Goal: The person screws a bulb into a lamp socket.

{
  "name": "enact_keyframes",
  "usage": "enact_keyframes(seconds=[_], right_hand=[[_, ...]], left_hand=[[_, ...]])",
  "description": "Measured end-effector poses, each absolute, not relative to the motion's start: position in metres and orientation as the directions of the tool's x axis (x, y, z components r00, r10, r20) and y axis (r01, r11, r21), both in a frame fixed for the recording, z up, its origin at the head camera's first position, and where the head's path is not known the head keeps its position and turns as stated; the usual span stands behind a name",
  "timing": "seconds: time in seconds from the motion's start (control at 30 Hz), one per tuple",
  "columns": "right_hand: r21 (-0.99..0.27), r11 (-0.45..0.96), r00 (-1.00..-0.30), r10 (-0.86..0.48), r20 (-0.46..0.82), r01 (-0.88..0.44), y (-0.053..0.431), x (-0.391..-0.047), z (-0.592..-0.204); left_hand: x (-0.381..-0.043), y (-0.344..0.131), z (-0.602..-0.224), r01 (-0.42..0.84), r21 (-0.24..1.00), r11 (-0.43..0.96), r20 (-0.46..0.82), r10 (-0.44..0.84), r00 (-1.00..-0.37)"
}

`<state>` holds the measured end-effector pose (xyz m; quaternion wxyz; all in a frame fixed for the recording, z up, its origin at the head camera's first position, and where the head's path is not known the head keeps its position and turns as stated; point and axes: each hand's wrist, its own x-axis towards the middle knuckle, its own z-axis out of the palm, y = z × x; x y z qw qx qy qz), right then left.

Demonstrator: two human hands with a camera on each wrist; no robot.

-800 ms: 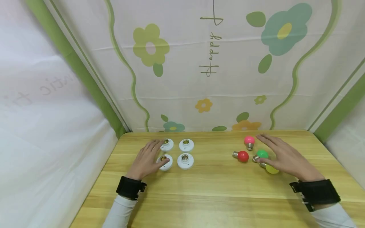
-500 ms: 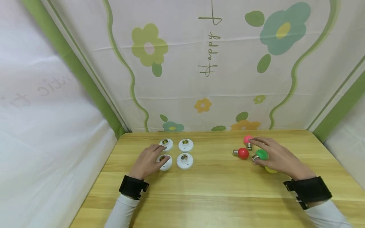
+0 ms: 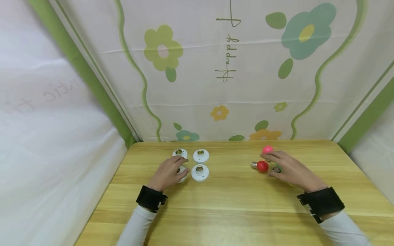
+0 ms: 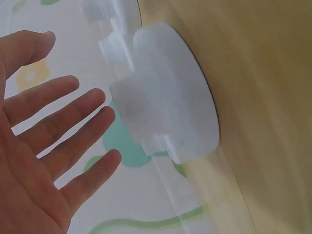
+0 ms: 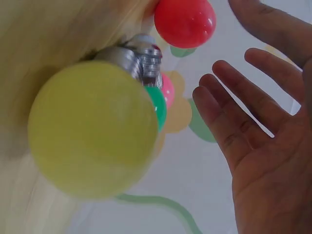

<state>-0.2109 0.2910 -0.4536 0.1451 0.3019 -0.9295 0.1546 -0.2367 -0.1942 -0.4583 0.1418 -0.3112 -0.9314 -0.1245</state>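
Note:
Two rows of white lamp sockets sit at the left of the wooden table. My left hand hovers over the left pair, partly hiding them; its fingers are spread and hold nothing, as the left wrist view shows beside a socket. Over the light bulbs on the right is my right hand, fingers extended and holding nothing. A red bulb lies to its left, a pink bulb behind it. The green bulb is mostly covered by the hand. A yellow bulb looms large in the right wrist view.
The wooden table runs back to a white flowered cloth wall. Another white cloth wall stands along the left edge. Black bands circle both wrists.
Both hands have shifted: the left a little to the right over the sockets, the right to the left over the bulbs. The sockets and bulbs stay in place.

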Motion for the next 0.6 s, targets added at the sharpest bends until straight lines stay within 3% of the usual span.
enact_keyframes(seconds=[0.33,0.6], right_hand=[[-0.195,0.754,-0.764,-0.547,0.344,-0.628,0.279,-0.220,-0.462],[-0.201,0.767,-0.783,-0.542,0.305,-0.609,0.270,-0.222,-0.468]], left_hand=[[-0.237,-0.178,-0.465,0.628,0.189,0.755,0.283,0.570,-0.771],[-0.238,-0.166,-0.469,0.638,0.311,0.704,0.219,0.600,-0.769]])
